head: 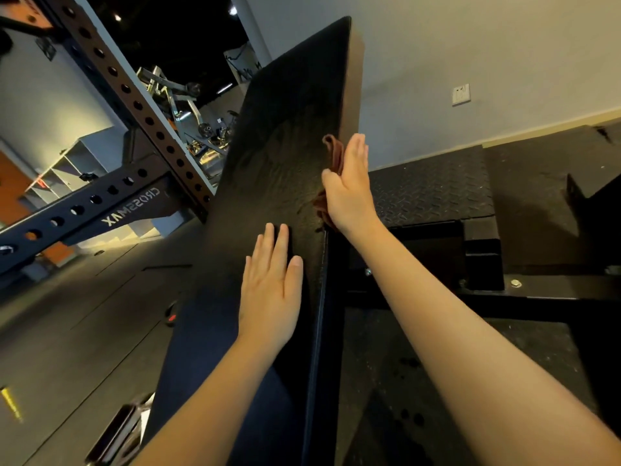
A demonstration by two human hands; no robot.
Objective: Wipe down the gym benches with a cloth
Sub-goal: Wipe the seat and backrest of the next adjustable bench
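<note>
Pressing a reddish-brown cloth (331,151) flat w/ the straight, close-set fingers (356,153) of the right hand (347,193) against the right side edge of the black bench pad (279,146), thumb up on the top face, cloth bunched betw. palm and pad and peeking out above and below the hand. Resting the left hand (272,290) palm-down on the pad's top face, nearer the camera and apart from the other, fingers (268,243) straight and together, holding nothing. Beyond: holed rack upright (134,102) at left, diamond-plate platform (433,186) and wall socket (461,94) at right.
</note>
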